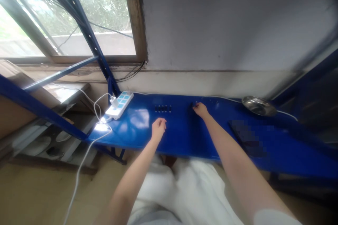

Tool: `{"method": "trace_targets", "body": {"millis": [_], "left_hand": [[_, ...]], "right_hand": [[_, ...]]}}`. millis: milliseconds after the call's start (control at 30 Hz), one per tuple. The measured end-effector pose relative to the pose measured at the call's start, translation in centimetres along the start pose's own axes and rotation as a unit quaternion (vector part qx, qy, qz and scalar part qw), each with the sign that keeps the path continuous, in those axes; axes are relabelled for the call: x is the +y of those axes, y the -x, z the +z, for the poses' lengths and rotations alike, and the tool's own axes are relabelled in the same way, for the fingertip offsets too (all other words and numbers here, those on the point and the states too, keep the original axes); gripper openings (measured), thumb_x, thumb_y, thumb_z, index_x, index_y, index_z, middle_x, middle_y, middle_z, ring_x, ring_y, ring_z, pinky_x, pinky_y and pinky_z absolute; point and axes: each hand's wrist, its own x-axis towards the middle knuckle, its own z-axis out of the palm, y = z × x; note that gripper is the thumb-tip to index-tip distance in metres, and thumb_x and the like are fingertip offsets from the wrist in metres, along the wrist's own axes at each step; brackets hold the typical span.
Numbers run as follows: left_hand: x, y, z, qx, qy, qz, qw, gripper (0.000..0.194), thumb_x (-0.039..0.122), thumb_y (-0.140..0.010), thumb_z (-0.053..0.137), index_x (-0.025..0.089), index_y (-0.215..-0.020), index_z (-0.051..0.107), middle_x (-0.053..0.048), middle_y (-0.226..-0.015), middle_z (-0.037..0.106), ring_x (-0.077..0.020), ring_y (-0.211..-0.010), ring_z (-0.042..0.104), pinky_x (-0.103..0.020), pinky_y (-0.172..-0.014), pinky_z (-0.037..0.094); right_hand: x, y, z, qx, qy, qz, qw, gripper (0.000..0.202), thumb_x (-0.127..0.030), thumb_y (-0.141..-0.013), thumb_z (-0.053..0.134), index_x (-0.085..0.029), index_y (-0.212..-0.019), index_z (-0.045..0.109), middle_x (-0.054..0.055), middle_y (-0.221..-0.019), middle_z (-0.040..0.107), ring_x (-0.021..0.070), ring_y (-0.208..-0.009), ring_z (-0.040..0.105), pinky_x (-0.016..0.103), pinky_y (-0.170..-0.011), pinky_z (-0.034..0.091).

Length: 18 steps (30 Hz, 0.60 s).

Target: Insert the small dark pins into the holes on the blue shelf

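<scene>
Small dark cylinders (162, 109) with light ends stand in a short row on the blue table (174, 133). One at the right end is set a little apart from the others. My left hand (158, 128) hovers just in front of this row, its fingers curled in and nothing visible in them. Farther right, my right hand (201, 109) reaches to the back part of the table with thumb and fingers pinched together. A small dark bit shows at those fingertips, too blurred to name.
A white power strip (120, 105) with a plug and cable lies at the table's left end. To the right are a shiny metal bowl (258, 105) and a dark flat object (246, 137), partly pixelated. Blue metal posts (89, 38) rise beside the window.
</scene>
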Motion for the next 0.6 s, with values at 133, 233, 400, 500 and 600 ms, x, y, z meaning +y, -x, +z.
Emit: {"method": "trace_targets", "body": {"millis": [133,233,400,500,600], "left_hand": [[0.0,0.0,0.0,-0.001,0.001,0.002,1.000,0.027,0.039,-0.080,0.045,0.016,-0.076,0.057,0.004,-0.053,0.050,-0.0060,-0.041,0.043,-0.018,-0.043,0.035],[0.1,0.1,0.0,0.001,0.002,0.002,1.000,0.026,0.038,-0.080,0.045,0.016,-0.075,0.058,0.004,-0.053,0.050,-0.0059,-0.041,0.043,-0.018,-0.043,0.036],[0.1,0.1,0.0,0.003,0.006,-0.001,1.000,0.026,0.038,-0.080,0.045,0.016,-0.075,0.058,0.004,-0.052,0.050,-0.0060,-0.041,0.043,-0.018,-0.042,0.035],[0.0,0.0,0.1,0.007,0.011,-0.005,1.000,0.026,0.037,-0.080,0.045,0.015,-0.073,0.056,0.004,-0.051,0.049,-0.0058,-0.039,0.042,-0.017,-0.040,0.034],[-0.1,0.0,0.2,0.008,0.008,-0.006,1.000,0.026,0.038,-0.079,0.045,0.015,-0.074,0.056,0.004,-0.051,0.049,-0.0061,-0.039,0.042,-0.017,-0.040,0.034]], "right_hand": [[-0.5,3.1,-0.2,0.065,-0.034,0.022,0.997,0.024,-0.028,-0.080,0.050,-0.012,-0.097,0.053,0.012,-0.084,0.064,0.0198,-0.076,0.060,0.028,-0.067,0.043],[-1.7,6.0,0.3,0.110,-0.051,-0.029,0.992,0.023,-0.034,-0.083,0.044,-0.015,-0.093,0.053,0.009,-0.084,0.063,0.0186,-0.072,0.059,0.028,-0.065,0.043],[-5.6,8.7,2.3,0.012,-0.075,-0.207,0.975,0.025,-0.032,-0.082,0.046,-0.017,-0.099,0.056,0.007,-0.094,0.061,0.0169,-0.083,0.057,0.029,-0.074,0.044],[-7.8,8.4,3.3,-0.026,-0.021,-0.197,0.980,0.033,-0.038,-0.080,0.050,-0.016,-0.104,0.057,0.010,-0.103,0.058,0.0217,-0.096,0.053,0.035,-0.080,0.041],[-9.2,7.7,4.0,-0.043,0.019,-0.157,0.987,0.033,-0.039,-0.079,0.052,-0.016,-0.102,0.058,0.011,-0.106,0.056,0.0249,-0.102,0.050,0.039,-0.083,0.039]]}}
